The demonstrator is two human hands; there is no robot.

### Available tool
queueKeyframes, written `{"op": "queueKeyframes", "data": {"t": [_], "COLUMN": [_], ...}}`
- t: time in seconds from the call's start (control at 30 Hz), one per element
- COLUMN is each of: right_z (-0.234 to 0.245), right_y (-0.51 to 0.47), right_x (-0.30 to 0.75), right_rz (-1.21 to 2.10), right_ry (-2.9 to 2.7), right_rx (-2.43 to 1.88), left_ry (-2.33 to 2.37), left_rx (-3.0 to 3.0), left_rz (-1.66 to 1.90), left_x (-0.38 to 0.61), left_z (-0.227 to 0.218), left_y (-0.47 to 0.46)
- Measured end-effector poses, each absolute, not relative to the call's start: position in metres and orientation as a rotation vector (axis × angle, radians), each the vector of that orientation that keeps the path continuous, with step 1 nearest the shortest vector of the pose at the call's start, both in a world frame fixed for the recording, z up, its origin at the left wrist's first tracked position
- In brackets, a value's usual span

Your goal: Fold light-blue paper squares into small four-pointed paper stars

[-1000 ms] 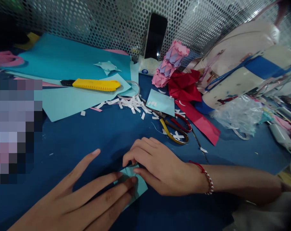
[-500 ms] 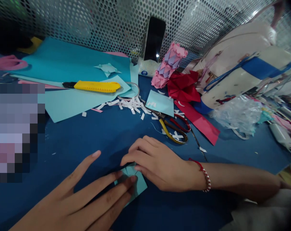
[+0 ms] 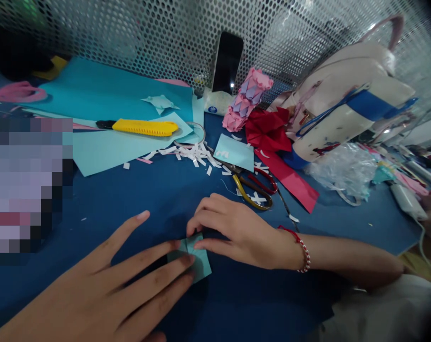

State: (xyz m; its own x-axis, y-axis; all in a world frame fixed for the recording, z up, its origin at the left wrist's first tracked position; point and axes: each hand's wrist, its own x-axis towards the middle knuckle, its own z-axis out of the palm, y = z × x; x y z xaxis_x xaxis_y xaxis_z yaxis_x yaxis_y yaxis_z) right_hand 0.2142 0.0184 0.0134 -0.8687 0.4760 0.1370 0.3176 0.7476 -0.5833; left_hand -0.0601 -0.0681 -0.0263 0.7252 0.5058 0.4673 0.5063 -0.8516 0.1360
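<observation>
A small folded piece of light blue paper (image 3: pixel 200 260) lies on the dark blue table cover (image 3: pixel 137 199) near the front. My left hand (image 3: pixel 105 289) lies flat with fingers stretched out, its fingertips pressing on the paper's left side. My right hand (image 3: pixel 233 228), a red bead bracelet on its wrist, has its fingers curled, with the thumb and fingertips pressed onto the paper's top edge.
Behind the hands lie scissors (image 3: pixel 253 187) with yellow and red handles, white paper scraps (image 3: pixel 194 154), a yellow utility knife (image 3: pixel 140 127) on light blue sheets, red paper (image 3: pixel 286 173), a pink folded model (image 3: pixel 246 99), a phone (image 3: pixel 227 64) against the perforated metal wall, and a white bag (image 3: pixel 343 95).
The view has shifted slightly. My right hand has slid a little up and right along the paper's top edge; my left hand stays pressed on it.
</observation>
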Motion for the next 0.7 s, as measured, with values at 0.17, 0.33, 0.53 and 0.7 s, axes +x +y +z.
{"op": "queueKeyframes", "data": {"t": [0.17, 0.33, 0.53, 0.7], "right_z": [0.022, 0.029, 0.024, 0.016], "right_y": [0.016, 0.013, 0.015, 0.019], "right_x": [0.215, 0.216, 0.216, 0.216], "right_rz": [0.899, 1.002, 1.004, 0.987], "right_ry": [-2.690, -2.666, -2.647, -2.640], "right_rx": [-0.706, -0.745, -0.736, -0.586], "left_ry": [-0.835, -0.822, -0.867, -0.922], "left_rx": [-2.924, -2.870, -2.888, -2.884], "left_rz": [-0.764, -0.802, -0.789, -0.719], "left_x": [-0.061, -0.060, -0.061, -0.064], "left_z": [-0.024, -0.024, -0.031, -0.035], "left_y": [-0.068, -0.068, -0.071, -0.075]}}
